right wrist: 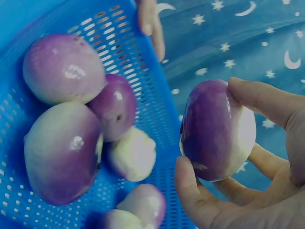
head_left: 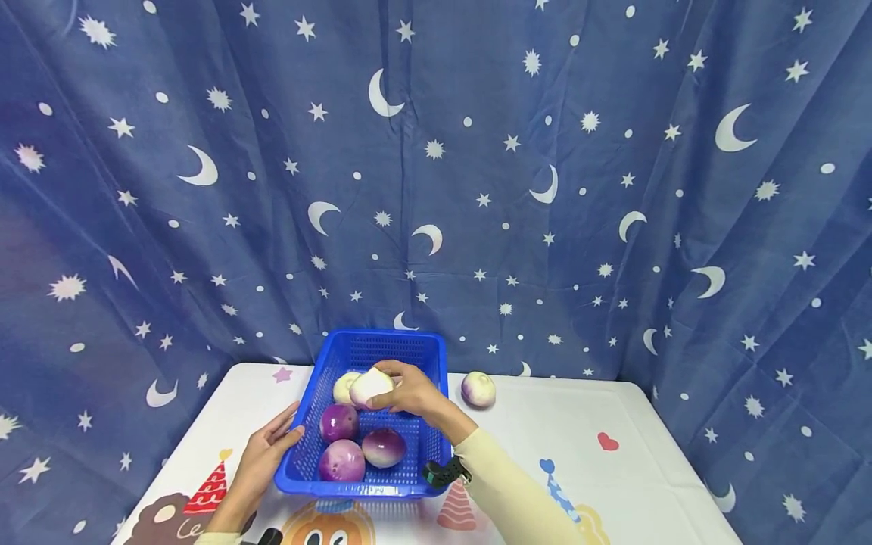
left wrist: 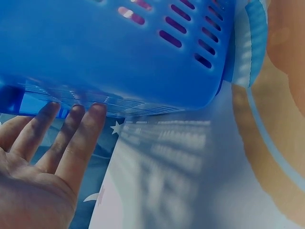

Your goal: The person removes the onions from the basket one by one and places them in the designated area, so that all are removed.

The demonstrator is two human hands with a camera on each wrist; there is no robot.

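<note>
A blue plastic basket (head_left: pixel 363 488) with slotted walls stands on the table and holds several purple-and-white turnips (head_left: pixel 342 460). Above its far part, my right hand (head_left: pixel 409 390) grips one turnip (right wrist: pixel 214 131) between thumb and fingers, its purple side showing in the right wrist view. At the basket's left side is my left hand (head_left: pixel 262 450), its thumb over the rim and its fingers along the outside wall. In the left wrist view the left hand's fingertips (left wrist: pixel 97 112) touch that wall; the thumb is out of sight there.
Another turnip (head_left: pixel 479 390) lies on the table to the right of the basket. A printed white cloth (head_left: pixel 559 424) covers the table. Behind it hangs a dark blue curtain (head_left: pixel 477 189) with moons and stars. A black band (head_left: pixel 443 472) is on the right wrist.
</note>
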